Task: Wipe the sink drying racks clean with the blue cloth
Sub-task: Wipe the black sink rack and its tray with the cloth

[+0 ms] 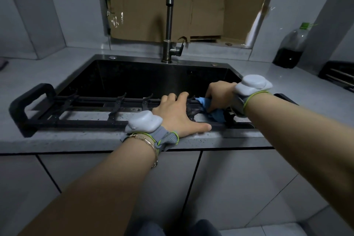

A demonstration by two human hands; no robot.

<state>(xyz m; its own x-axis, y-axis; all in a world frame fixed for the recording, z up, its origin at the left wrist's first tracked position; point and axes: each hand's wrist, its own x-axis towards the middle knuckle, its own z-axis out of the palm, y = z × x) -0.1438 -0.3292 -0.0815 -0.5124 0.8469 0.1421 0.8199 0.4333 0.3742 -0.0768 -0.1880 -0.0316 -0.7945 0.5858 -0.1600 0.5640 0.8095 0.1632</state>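
Drying rack (86,123) first: it lies lengthwise along the near edge of the sink (153,58), its front rail on the desk (191,138) and its back rail out over the dark basin. My left hand (176,115) is spread flat on top of it, fingers reaching to the back rail and thumb lying along the front one, pressing it down. My right hand (220,94) is curled round the blue cloth (215,115), bunched up and pushed in between the bars just beside my left hand. The main risk, as I judge it, is the rack shifting. It only rests there, so a hard rub sideways could slide it along the desk, or tip its back rail down into the sink if my bracing hand eases off. The cloth could also snag on one of the upturned prongs on the cross pieces and pull out of my grip, or drag the rack with it. And whatever I loosen may simply drop onto the desk below, where dark specks already show between the bars. As for the rack itself, it is matte black and long, with two thin rails joined by several angled cross pieces and a chunky looped handle at the left end. The light is dim, so I cannot tell how dirty the bars are.
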